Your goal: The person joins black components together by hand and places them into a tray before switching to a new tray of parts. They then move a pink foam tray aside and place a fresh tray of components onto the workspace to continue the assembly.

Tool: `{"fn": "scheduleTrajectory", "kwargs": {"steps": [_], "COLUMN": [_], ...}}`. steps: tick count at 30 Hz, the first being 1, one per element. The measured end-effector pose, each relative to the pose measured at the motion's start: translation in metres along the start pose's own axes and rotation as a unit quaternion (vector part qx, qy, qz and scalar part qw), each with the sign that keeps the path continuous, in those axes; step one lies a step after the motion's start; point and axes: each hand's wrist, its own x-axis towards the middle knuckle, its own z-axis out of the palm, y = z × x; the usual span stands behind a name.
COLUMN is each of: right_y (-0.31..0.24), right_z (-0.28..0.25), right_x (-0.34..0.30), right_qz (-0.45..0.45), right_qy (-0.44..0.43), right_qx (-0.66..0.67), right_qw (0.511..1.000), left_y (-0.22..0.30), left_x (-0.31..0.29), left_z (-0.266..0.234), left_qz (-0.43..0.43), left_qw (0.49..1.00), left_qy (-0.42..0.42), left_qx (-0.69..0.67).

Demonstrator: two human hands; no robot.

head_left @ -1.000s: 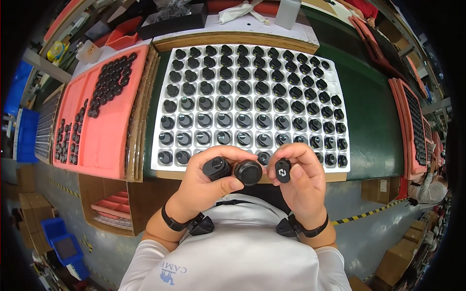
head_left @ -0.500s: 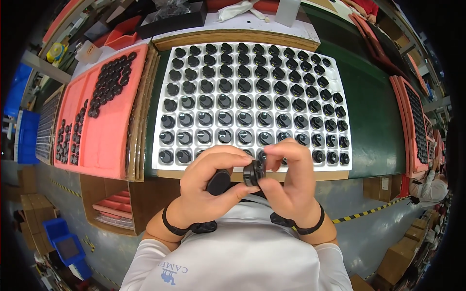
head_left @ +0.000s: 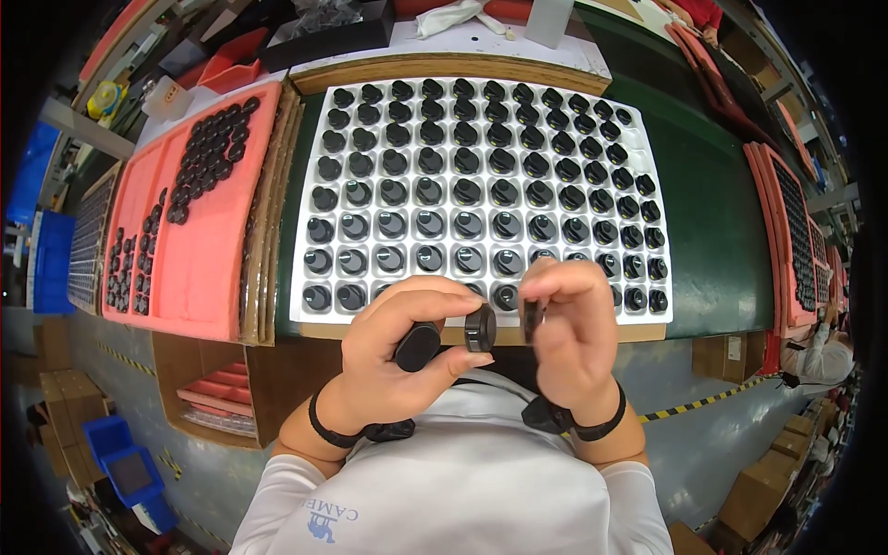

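My left hand (head_left: 388,347) pinches a short black ring-shaped part (head_left: 481,330) between thumb and forefinger, its glossy side toward the right. A second black round part (head_left: 417,348), with a flat matte top, is tucked in the same palm. To the right of these, my right hand (head_left: 578,338) is closed, with a thin dark piece (head_left: 531,319) at its fingertips, blurred by motion. A gap separates it from the ring-shaped part. Beyond both hands lies a white tray (head_left: 546,317) with rows of black round lens-like parts (head_left: 429,192), one per pocket; my fingers hide some near pockets.
On the left, a pink foam tray (head_left: 199,268) holds many small black round parts (head_left: 222,139), on stacked cardboard. The white tray rests on a green work surface (head_left: 708,231). A cardboard box (head_left: 213,384) stands below the table's edge. More pink trays (head_left: 775,231) are at the right.
My right hand has drawn away to the right from the ring-shaped part, carrying a thin dark piece. My left hand keeps nearly the same place and hold. The white tray has shifted very slightly.
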Motion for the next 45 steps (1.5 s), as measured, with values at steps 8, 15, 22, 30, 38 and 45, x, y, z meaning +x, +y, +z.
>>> {"fn": "scheduleTrajectory", "kwargs": {"steps": [8,15,22,30,38,45], "right_y": [0.004,0.006,0.006,0.003,-0.004,-0.038], "right_z": [0.002,0.001,0.002,-0.007,-0.018,-0.070], "right_x": [0.000,0.001,0.004,0.006,0.017,0.045], "right_qz": [-0.015,-0.020,0.038,-0.013,-0.110,-0.059], "right_qy": [0.035,-0.021,-0.016,-0.090,-0.140,-0.152], "right_qx": [-0.014,-0.066,-0.017,-0.194,-0.333,-0.486], "right_qw": [0.999,0.997,0.999,0.977,0.926,0.859], "left_y": [-0.001,-0.005,-0.012,-0.009,-0.012,-0.021], "left_x": [-0.002,0.000,-0.002,-0.001,0.008,0.024], "left_z": [0.000,-0.002,-0.008,-0.010,-0.008,-0.005], "left_qz": [-0.020,-0.015,-0.013,-0.050,-0.081,-0.106], "left_qw": [1.000,1.000,0.999,0.998,0.994,0.993], "left_qy": [-0.004,-0.007,-0.016,0.005,-0.025,-0.033], "left_qx": [0.001,-0.014,-0.036,-0.044,-0.075,-0.037]}}
